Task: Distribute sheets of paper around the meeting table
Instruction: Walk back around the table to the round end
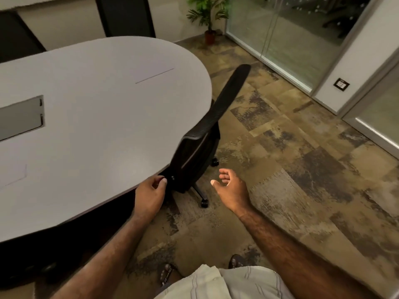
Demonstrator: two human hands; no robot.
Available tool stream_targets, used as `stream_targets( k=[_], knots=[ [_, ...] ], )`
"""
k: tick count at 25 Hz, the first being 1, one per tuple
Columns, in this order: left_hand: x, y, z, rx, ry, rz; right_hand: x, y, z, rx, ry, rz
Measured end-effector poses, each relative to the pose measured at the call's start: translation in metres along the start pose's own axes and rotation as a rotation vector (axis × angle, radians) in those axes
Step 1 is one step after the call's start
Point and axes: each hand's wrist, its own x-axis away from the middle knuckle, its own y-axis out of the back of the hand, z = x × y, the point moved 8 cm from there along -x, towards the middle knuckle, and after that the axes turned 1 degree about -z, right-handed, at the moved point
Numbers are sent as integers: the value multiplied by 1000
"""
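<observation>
Progress: 2 faint sheets (pixel 154 76) lie on table (pixel 97 93) | you carry none | left hand (pixel 151 194) loosely curled, empty | right hand (pixel 230 186) relaxed, empty | remaining seats look unserved.

**What we are wearing**

We see our bare forearms, no sleeves reaching them, a pale cream shirt with thin grey stripes (pixel 233 283), and dark strapped sandals (pixel 166 275) on both feet. Our wrists carry no visible markings.
</observation>
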Motion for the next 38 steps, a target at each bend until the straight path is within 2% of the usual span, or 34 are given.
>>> stream_targets(
  k=[4,10,18,29,38],
  knots=[
    [31,-76,-41,-45,-47,115,-14,77,-48,-12,-44,-70],
    [48,-174,-119,-48,-149,202,-28,170,-107,14,-89,-158],
    [40,-294,-226,-263,-467,241,-56,264,-158,63,-144,-281],
    [-79,-476,-348,-288,-585,379,-199,371,-170,207,-181,-352],
    [-171,-546,-432,-324,-616,420,-329,432,-157,205,-215,-377]
  ],
)
